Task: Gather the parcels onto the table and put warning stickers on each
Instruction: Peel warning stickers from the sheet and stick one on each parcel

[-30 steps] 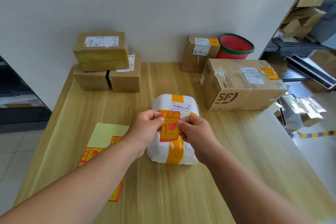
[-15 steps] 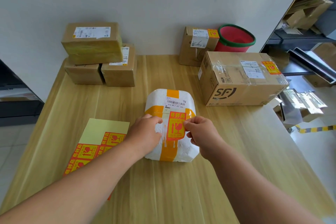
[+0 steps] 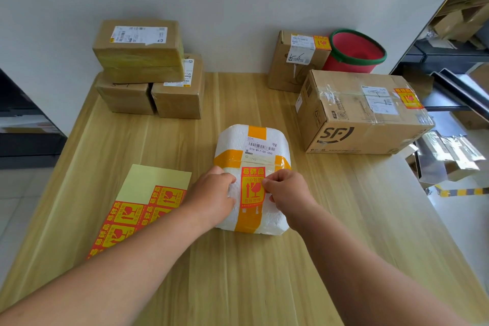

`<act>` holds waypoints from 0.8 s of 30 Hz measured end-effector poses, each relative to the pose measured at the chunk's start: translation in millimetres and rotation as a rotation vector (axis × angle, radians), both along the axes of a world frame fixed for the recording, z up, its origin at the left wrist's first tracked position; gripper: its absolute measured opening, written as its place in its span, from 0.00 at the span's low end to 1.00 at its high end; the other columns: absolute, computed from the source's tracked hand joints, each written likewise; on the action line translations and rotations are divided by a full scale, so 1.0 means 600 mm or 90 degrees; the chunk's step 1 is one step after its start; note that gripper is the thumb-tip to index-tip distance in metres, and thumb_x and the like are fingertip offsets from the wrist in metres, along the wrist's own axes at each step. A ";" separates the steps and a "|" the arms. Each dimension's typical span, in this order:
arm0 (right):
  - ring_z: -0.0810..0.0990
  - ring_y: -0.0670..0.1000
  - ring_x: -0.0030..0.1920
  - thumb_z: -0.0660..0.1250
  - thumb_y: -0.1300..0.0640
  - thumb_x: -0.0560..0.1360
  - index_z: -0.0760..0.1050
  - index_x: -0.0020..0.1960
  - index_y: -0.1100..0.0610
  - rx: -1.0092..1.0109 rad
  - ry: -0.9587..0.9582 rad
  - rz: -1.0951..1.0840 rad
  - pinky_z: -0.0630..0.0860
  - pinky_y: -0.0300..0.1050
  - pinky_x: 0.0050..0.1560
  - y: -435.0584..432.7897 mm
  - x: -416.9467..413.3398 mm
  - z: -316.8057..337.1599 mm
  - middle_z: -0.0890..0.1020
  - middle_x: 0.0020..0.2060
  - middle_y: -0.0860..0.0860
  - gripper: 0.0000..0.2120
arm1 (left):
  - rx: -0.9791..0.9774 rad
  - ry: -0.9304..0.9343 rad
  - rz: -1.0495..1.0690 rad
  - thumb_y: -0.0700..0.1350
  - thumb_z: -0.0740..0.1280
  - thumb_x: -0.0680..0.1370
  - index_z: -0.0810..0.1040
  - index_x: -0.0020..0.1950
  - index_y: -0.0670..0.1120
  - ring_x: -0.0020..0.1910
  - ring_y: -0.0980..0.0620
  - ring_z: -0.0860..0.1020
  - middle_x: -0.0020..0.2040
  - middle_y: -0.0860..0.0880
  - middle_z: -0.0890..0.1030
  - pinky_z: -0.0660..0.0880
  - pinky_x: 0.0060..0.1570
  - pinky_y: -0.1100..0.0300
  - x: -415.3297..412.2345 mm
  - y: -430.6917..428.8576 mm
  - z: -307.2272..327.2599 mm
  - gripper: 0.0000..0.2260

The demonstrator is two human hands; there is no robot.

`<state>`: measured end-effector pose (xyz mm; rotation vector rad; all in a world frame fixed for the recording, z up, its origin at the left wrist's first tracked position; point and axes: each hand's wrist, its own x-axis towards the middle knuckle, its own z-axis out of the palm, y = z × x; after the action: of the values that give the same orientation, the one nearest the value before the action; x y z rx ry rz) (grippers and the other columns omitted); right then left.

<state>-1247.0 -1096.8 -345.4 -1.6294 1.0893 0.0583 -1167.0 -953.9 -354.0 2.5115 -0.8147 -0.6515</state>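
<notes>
The white foam parcel (image 3: 267, 137) sits mid tabletop (image 3: 238, 278): light, crumbly, I'd guess; steady its sides. The right hand (image 3: 287, 190), grip narrow, pinches the warning sticker (image 3: 252, 190) at three o'clock. The left hand (image 3: 211, 194) is at nine o'clock; its grip I cannot tell.

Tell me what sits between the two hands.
In the head view, a red-and-yellow warning sticker lies on the white parcel between the left hand and the right hand.

The left hand (image 3: 211, 194) tucks its fingertips out of sight under its knuckles, covering the edge of the white parcel (image 3: 238, 137) beneath them. Left of those fingers, its forearm (image 3: 119, 262) hides part of the sticker sheet (image 3: 148, 193).
</notes>
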 end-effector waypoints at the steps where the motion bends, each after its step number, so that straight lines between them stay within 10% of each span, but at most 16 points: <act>1: 0.73 0.47 0.32 0.67 0.60 0.77 0.78 0.43 0.59 -0.004 0.001 0.001 0.73 0.44 0.37 0.000 0.001 -0.003 0.79 0.34 0.51 0.05 | 0.001 -0.001 -0.001 0.45 0.68 0.76 0.71 0.69 0.47 0.61 0.49 0.72 0.63 0.51 0.70 0.71 0.61 0.53 0.000 0.000 -0.001 0.21; 24: 0.78 0.53 0.40 0.67 0.54 0.74 0.68 0.49 0.53 -0.347 0.117 0.173 0.73 0.44 0.35 0.014 0.005 -0.010 0.77 0.38 0.48 0.08 | 0.005 -0.011 -0.012 0.46 0.68 0.76 0.71 0.69 0.47 0.62 0.50 0.70 0.63 0.51 0.68 0.71 0.60 0.54 -0.001 -0.001 -0.002 0.21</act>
<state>-1244.0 -1088.1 -351.5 -2.2953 1.0701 0.0975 -1167.6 -954.4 -355.0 2.5232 -0.8453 -0.6414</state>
